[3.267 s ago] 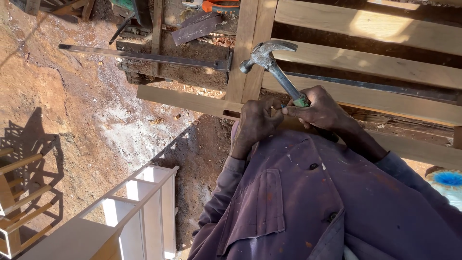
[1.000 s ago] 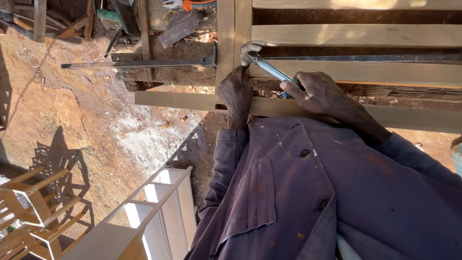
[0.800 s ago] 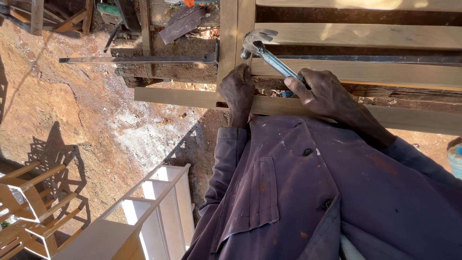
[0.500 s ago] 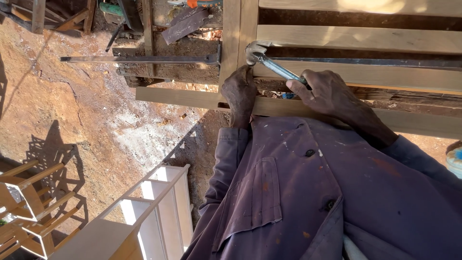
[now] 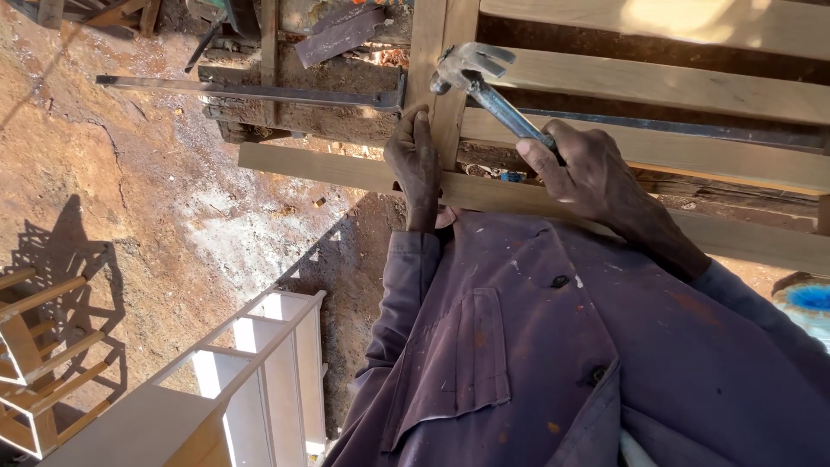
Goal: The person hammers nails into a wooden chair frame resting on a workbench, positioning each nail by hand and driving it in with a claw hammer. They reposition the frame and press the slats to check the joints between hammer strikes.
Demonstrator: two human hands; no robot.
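Now hammer [image 5: 471,73] sits raised off the wooden frame [image 5: 450,130] again; right hand [image 5: 584,169] clenches its handle, left hand [image 5: 415,160] flat, steadying wood.

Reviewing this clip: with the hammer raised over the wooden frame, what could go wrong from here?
The left hand rests on the upright slat just below the claw hammer, so a glancing blow could land on its fingers. The right hand grips the handle at its lower end, which may make the head harder to steer. The frame lies on rough boards, so it might shift when hit.
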